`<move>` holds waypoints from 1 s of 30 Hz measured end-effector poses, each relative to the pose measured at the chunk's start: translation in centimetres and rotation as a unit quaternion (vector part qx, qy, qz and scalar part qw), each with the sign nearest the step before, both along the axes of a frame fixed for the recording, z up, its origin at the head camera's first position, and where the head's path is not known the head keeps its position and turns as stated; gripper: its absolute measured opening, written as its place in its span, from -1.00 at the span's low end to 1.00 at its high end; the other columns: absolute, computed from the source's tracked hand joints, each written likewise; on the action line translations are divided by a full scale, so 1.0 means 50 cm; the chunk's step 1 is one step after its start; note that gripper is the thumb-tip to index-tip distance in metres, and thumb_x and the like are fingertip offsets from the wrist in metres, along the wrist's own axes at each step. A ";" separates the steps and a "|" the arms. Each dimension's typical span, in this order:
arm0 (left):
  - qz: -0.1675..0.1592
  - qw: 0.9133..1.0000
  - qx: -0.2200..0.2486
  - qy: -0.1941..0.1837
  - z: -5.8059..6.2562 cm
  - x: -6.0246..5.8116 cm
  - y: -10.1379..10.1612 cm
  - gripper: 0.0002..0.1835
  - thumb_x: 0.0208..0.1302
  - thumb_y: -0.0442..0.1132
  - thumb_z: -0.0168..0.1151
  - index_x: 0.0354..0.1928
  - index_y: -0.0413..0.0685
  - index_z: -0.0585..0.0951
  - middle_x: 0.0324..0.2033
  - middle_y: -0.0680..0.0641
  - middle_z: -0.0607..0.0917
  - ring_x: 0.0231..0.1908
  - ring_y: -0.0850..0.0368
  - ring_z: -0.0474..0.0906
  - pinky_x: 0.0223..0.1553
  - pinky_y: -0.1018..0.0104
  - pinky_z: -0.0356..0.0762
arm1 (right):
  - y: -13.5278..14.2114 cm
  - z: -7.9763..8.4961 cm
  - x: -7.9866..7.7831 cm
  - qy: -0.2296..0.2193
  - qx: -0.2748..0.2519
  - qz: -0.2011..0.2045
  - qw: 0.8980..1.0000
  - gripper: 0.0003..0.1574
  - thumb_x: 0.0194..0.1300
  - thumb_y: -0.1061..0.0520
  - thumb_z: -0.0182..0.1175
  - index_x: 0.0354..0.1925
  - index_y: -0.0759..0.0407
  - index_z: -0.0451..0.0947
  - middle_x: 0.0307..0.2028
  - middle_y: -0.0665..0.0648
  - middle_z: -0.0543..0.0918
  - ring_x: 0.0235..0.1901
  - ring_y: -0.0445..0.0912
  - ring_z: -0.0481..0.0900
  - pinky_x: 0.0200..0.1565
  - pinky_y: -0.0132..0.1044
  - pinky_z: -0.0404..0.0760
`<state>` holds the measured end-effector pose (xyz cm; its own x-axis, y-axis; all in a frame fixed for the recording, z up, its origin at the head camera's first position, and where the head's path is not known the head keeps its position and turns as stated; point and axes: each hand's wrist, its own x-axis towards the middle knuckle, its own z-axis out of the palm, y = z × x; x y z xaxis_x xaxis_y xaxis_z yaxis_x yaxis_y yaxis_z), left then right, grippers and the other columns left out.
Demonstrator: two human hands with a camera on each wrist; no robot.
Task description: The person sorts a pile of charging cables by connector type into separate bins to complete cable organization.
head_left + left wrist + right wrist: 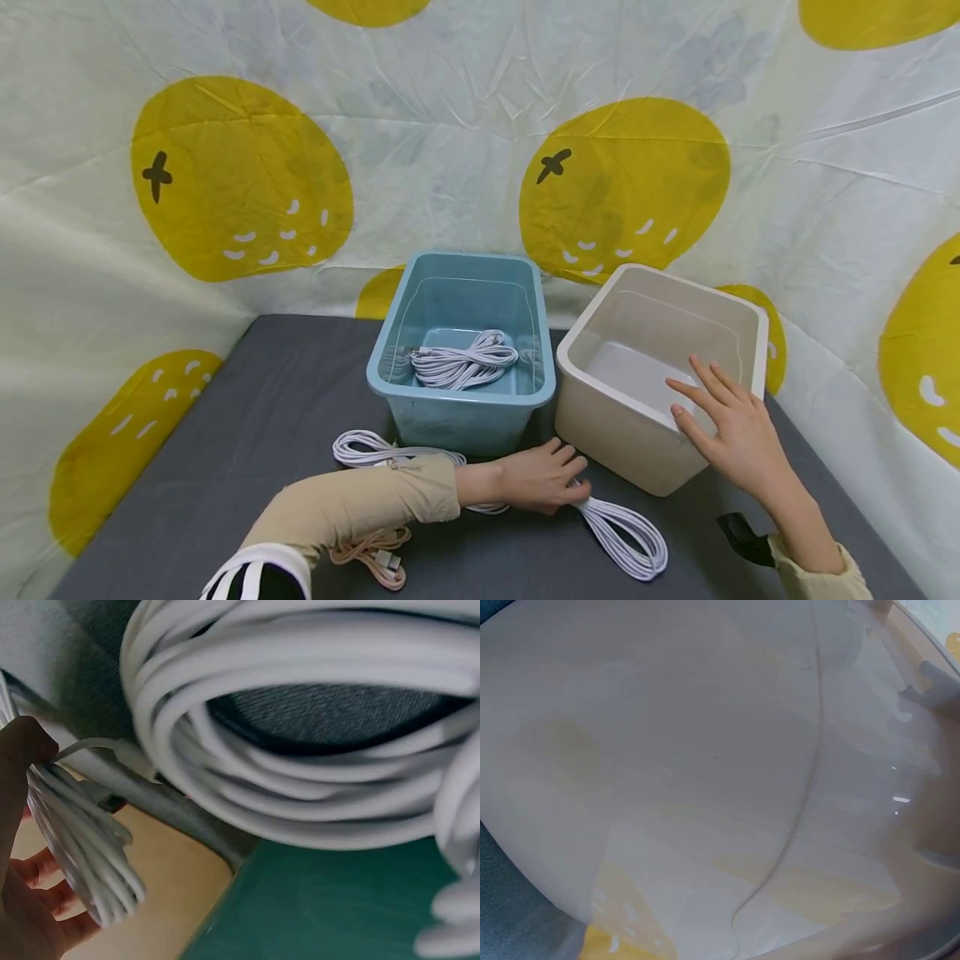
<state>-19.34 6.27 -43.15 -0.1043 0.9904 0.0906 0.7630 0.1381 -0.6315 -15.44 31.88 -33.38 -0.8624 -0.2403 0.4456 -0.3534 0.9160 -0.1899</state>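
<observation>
My left hand (pixel 542 477) reaches across the grey surface and grips a coiled white cable (pixel 624 533) near its middle, the looped end fanning out to the right. In the left wrist view its fingers curl round the bundle (pixel 86 847). My right hand (pixel 731 421), fingers spread, is at the near right side of the beige bin (pixel 622 433) and holds nothing. Another white cable coil (pixel 363 446) lies before the blue bin (pixel 461 421), partly hidden by my left arm. Inside the blue bin rests a bundled white cable (pixel 465 360).
A pinkish-beige cable (pixel 375 554) lies below my left sleeve. The two bins stand side by side at the back of the grey surface (pixel 322 375). Behind them hangs a white curtain (pixel 450 167) with yellow fruit prints. A black strap (pixel 746 537) is at my right wrist.
</observation>
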 end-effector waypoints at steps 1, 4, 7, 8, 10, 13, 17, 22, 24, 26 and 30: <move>0.001 1.000 0.001 0.000 0.004 0.000 0.000 -0.62 0.20 0.10 -0.16 0.05 0.28 0.34 -0.09 0.08 0.45 -0.18 0.19 0.38 -0.23 0.34 0.32 | 0.000 0.000 0.000 0.000 0.000 0.000 1.000 -0.53 0.23 -0.05 0.04 0.07 0.06 0.46 0.29 0.25 0.20 0.33 0.14 0.02 -0.04 0.29 0.07; 0.000 1.000 0.001 0.000 0.014 0.004 -0.001 -0.62 0.18 0.12 -0.15 0.03 0.27 0.34 -0.09 0.08 0.44 -0.16 0.19 0.37 -0.20 0.32 0.31 | 0.001 0.000 -0.001 -0.001 0.000 0.000 1.000 -0.53 0.23 -0.06 0.04 0.07 0.07 0.46 0.29 0.25 0.19 0.33 0.14 0.02 -0.03 0.29 0.06; -0.002 1.000 0.001 0.002 0.024 0.011 -0.002 -0.61 0.17 0.15 -0.13 0.02 0.27 0.35 -0.09 0.08 0.44 -0.14 0.19 0.37 -0.17 0.32 0.32 | 0.001 0.000 -0.001 -0.003 0.000 0.000 1.000 -0.53 0.23 -0.06 0.03 0.07 0.07 0.45 0.30 0.24 0.19 0.34 0.13 0.00 -0.03 0.29 0.06; -0.002 1.000 0.001 0.003 0.027 0.013 -0.003 -0.60 0.16 0.17 -0.12 0.02 0.27 0.35 -0.09 0.08 0.44 -0.14 0.19 0.37 -0.17 0.31 0.32 | 0.001 -0.001 -0.001 -0.003 0.000 0.000 1.000 -0.53 0.23 -0.06 0.03 0.07 0.07 0.45 0.30 0.24 0.19 0.34 0.13 0.00 -0.03 0.29 0.06; 0.000 1.000 0.000 0.002 0.032 0.017 -0.005 -0.58 0.15 0.19 -0.11 0.02 0.26 0.35 -0.08 0.08 0.44 -0.12 0.18 0.37 -0.15 0.31 0.33 | 0.001 -0.001 0.000 -0.003 0.000 -0.001 1.000 -0.53 0.23 -0.06 0.03 0.07 0.07 0.46 0.30 0.24 0.19 0.34 0.13 0.00 -0.03 0.29 0.06; 0.003 1.000 -0.002 0.000 0.041 0.022 -0.010 -0.55 0.15 0.22 -0.09 0.03 0.24 0.33 -0.09 0.08 0.44 -0.12 0.18 0.37 -0.13 0.31 0.33 | 0.000 0.000 0.000 -0.005 0.001 -0.001 1.000 -0.53 0.23 -0.06 0.03 0.06 0.07 0.46 0.29 0.25 0.19 0.33 0.15 0.03 -0.04 0.29 0.07; 0.007 1.000 -0.005 -0.008 0.050 0.028 -0.022 -0.54 0.15 0.24 -0.08 0.04 0.24 0.33 -0.10 0.10 0.45 -0.13 0.19 0.37 -0.12 0.30 0.34 | -0.001 0.001 0.001 -0.008 0.001 -0.002 1.000 -0.53 0.23 -0.06 0.03 0.06 0.08 0.46 0.30 0.25 0.19 0.32 0.17 0.04 -0.05 0.29 0.08; 0.008 1.000 0.005 -0.021 0.057 0.029 -0.043 -0.53 0.14 0.23 -0.06 0.05 0.22 0.37 -0.09 0.10 0.47 -0.12 0.18 0.37 -0.08 0.26 0.36 | -0.001 0.001 0.001 -0.009 0.000 0.000 1.000 -0.53 0.23 -0.05 0.03 0.07 0.08 0.46 0.31 0.22 0.16 0.33 0.15 0.02 -0.04 0.28 0.07; 0.006 1.000 0.013 -0.022 0.060 0.028 -0.051 -0.53 0.14 0.21 -0.05 0.05 0.21 0.37 -0.11 0.10 0.47 -0.13 0.18 0.38 -0.09 0.26 0.36 | -0.001 0.001 0.001 -0.008 0.000 0.001 1.000 -0.53 0.23 -0.06 0.03 0.07 0.08 0.45 0.32 0.21 0.15 0.33 0.15 0.01 -0.03 0.28 0.06; 0.005 1.000 0.019 -0.021 0.065 0.029 -0.059 -0.53 0.13 0.21 -0.03 0.05 0.21 0.38 -0.12 0.10 0.47 -0.14 0.19 0.38 -0.11 0.27 0.35 | -0.001 0.001 0.002 -0.008 0.000 0.001 1.000 -0.53 0.23 -0.06 0.03 0.07 0.08 0.45 0.32 0.20 0.14 0.33 0.15 0.01 -0.03 0.28 0.06; 0.004 0.999 0.032 -0.018 0.076 0.035 -0.074 -0.50 0.11 0.21 0.00 0.06 0.20 0.38 -0.13 0.10 0.48 -0.15 0.20 0.37 -0.13 0.27 0.33 | -0.001 0.001 0.002 -0.007 -0.002 0.002 1.000 -0.53 0.23 -0.05 0.03 0.07 0.07 0.45 0.32 0.20 0.14 0.34 0.14 0.00 -0.03 0.28 0.06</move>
<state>-17.59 2.57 -39.34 -0.1170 0.9819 0.1488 0.7838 0.1834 -0.5933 -15.31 31.84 -33.30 -0.8680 -0.2418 0.4337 -0.3538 0.9140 -0.1985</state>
